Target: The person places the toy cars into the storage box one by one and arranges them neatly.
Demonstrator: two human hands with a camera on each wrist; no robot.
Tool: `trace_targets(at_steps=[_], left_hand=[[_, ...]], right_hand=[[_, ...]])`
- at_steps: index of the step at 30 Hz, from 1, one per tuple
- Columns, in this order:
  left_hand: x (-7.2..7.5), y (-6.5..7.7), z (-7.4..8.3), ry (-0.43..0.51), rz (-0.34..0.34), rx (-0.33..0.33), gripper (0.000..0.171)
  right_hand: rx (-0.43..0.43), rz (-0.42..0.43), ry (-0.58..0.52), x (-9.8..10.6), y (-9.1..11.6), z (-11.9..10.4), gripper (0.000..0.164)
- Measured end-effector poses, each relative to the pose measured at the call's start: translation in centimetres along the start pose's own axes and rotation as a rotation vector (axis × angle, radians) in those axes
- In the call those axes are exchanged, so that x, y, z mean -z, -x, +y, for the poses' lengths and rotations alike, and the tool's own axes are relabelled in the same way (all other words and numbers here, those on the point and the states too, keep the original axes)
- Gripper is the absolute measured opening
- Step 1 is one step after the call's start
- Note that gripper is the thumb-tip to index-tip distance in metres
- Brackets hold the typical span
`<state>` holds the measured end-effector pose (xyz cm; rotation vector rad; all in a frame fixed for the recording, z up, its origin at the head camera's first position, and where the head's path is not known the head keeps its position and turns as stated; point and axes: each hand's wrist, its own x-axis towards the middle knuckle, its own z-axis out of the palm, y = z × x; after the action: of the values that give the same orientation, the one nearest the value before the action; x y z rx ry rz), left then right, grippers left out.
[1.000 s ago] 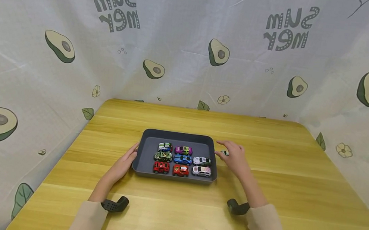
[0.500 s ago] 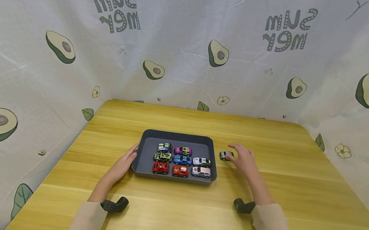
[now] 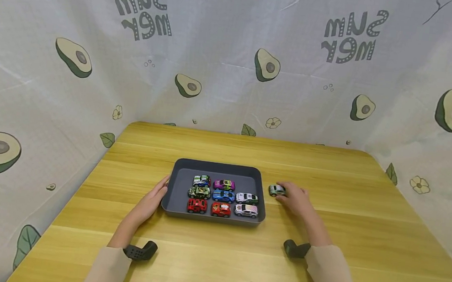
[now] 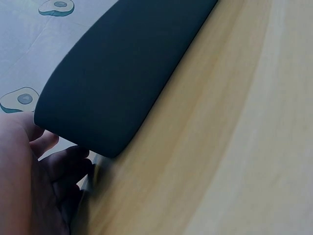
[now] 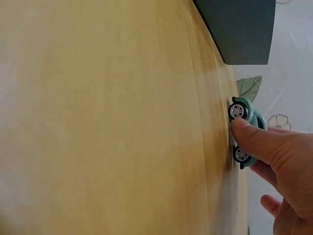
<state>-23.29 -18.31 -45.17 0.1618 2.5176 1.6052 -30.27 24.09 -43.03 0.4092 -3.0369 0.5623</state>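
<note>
My right hand [image 3: 295,199] pinches a small pale-green toy car [image 3: 276,190] just right of the tray, low at the table. In the right wrist view my thumb lies across the side of the green car [image 5: 254,117], between its two wheels. My left hand [image 3: 152,201] rests against the left wall of the dark grey tray [image 3: 176,179]. Close up in the left wrist view, its relaxed fingers [image 4: 63,164] touch the tray's outer corner. Inside the tray toy cars stand in rows, among them a purple car [image 3: 224,185], a blue car [image 3: 223,196] and a red car [image 3: 197,206].
The tray stands on a wooden table [image 3: 205,258]. White cloth [image 3: 222,99] printed with avocados hangs behind the table and along its sides. Each wrist wears a black camera mount, the left mount [image 3: 141,250] and the right mount [image 3: 296,249].
My right hand moved right from the tray's edge, baring the green car, then came back left and closed its fingers on the car. The left hand and tray stayed put.
</note>
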Motion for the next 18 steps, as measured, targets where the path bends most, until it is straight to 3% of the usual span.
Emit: trace_targets(at_steps=[10,18], left_hand=[[0.3,1.6,3.3,0.009,-0.005,0.031,0.049],[0.2,2.0,3.7,0.012,-0.001,0.036,0.049]], right_hand=[[-0.017,0.013,-0.046,0.0,-0.4,0.1,0.036],[-0.070,0.029,-0.181,0.4,0.1,-0.1,0.040]])
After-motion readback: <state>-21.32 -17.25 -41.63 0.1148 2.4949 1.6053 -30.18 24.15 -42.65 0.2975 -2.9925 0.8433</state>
